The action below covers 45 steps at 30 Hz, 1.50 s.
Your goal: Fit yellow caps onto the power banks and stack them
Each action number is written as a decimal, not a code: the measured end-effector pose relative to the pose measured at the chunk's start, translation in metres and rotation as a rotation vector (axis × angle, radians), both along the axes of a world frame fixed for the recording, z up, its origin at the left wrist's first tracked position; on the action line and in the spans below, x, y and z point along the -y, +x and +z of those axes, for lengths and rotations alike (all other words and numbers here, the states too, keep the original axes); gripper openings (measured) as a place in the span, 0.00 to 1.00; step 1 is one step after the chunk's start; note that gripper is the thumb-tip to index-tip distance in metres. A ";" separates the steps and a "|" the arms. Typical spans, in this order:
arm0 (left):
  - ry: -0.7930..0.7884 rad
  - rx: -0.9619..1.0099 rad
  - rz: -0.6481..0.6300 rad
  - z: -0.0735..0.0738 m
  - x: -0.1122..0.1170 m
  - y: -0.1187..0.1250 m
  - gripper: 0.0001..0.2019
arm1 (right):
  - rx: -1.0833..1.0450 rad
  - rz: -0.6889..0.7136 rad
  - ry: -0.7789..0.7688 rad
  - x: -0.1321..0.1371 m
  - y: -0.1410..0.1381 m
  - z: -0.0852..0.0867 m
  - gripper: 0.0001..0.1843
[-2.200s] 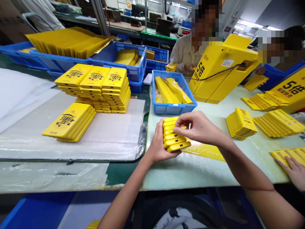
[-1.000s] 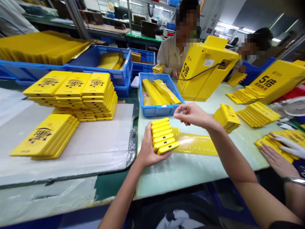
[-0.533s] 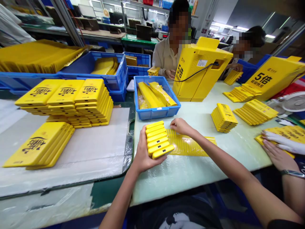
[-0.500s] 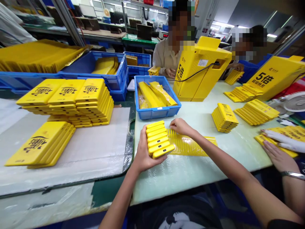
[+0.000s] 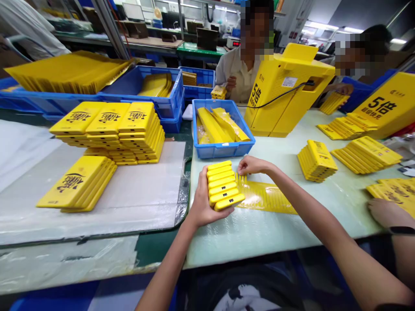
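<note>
My left hand (image 5: 201,203) is wrapped around a stack of yellow power banks (image 5: 222,185), holding it tilted above the table with the narrow ends facing me. Small dark ports show on the lower ones. Just right of the stack, my right hand (image 5: 254,165) pinches at the far left edge of a yellow sheet of narrow strips (image 5: 269,196). Thin strip ends stand up below its fingertips; the exact hold is too small to make out. The sheet lies flat on the pale table mat, partly covered by my right forearm.
Stacked power banks (image 5: 106,116) stand on the left board. Behind my hands is a blue bin (image 5: 223,149) of yellow packaging, beside a big yellow box (image 5: 285,95) with a black cable. More stacks (image 5: 317,162) lie rightward. A neighbour's hand (image 5: 387,211) works at right; two people sit opposite.
The view has shifted, so most things appear further right. My left hand still holds the stack. My right hand stays at the sheet's edge, where strip ends now stand up more visibly.
</note>
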<state>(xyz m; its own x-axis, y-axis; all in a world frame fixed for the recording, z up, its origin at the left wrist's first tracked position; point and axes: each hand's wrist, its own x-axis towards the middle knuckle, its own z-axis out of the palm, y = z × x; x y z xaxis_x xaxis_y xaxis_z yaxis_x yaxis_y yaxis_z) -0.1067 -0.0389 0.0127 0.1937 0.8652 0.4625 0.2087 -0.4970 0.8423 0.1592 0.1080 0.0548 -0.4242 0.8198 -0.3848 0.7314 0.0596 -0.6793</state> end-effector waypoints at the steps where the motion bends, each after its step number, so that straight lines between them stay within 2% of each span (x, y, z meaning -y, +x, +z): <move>1: -0.006 0.006 -0.006 0.001 0.000 0.000 0.71 | -0.023 -0.016 0.012 0.002 -0.002 -0.001 0.03; 4: -0.019 0.034 -0.030 0.001 0.000 -0.001 0.68 | -0.108 -0.077 0.064 0.011 -0.004 0.000 0.06; 7: -0.045 0.052 -0.042 0.001 0.000 -0.001 0.68 | -0.197 -0.143 0.120 0.023 0.007 0.014 0.11; 9: -0.065 0.065 -0.042 0.000 0.000 -0.001 0.69 | -0.276 -0.247 0.183 0.035 0.017 0.034 0.17; 12: -0.089 0.072 -0.044 0.000 0.001 0.000 0.70 | -0.498 -0.476 0.246 0.064 0.019 0.074 0.23; 15: -0.067 0.035 -0.048 0.002 0.001 0.001 0.71 | -0.617 -0.504 0.177 0.103 -0.007 0.111 0.21; 18: -0.034 0.003 -0.038 0.005 0.002 0.003 0.70 | -0.619 -0.488 0.139 0.135 -0.044 0.129 0.17; 22: -0.038 -0.008 -0.020 0.008 0.004 0.006 0.71 | -0.557 -0.503 0.072 0.147 -0.069 0.128 0.18; 25: -0.028 -0.001 -0.026 0.008 0.007 0.008 0.71 | -0.490 -0.524 0.067 0.147 -0.067 0.127 0.17; 32: 0.025 0.002 0.059 0.007 0.015 0.017 0.69 | -0.444 -0.614 0.071 0.161 -0.062 0.142 0.21; 40: 0.061 -0.046 0.137 0.005 0.019 0.023 0.71 | -0.345 -0.456 0.123 0.163 -0.067 0.144 0.11; 45: 0.087 -0.060 0.156 0.002 0.019 0.024 0.70 | -0.289 -0.413 0.150 0.161 -0.072 0.147 0.10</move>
<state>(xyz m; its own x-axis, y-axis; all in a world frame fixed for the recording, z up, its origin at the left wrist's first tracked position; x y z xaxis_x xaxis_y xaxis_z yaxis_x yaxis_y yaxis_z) -0.0830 -0.0577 0.0149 0.0899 0.8440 0.5288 0.3374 -0.5253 0.7812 0.0869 -0.0532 0.2016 -0.1259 0.9781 -0.1656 0.4983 -0.0820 -0.8631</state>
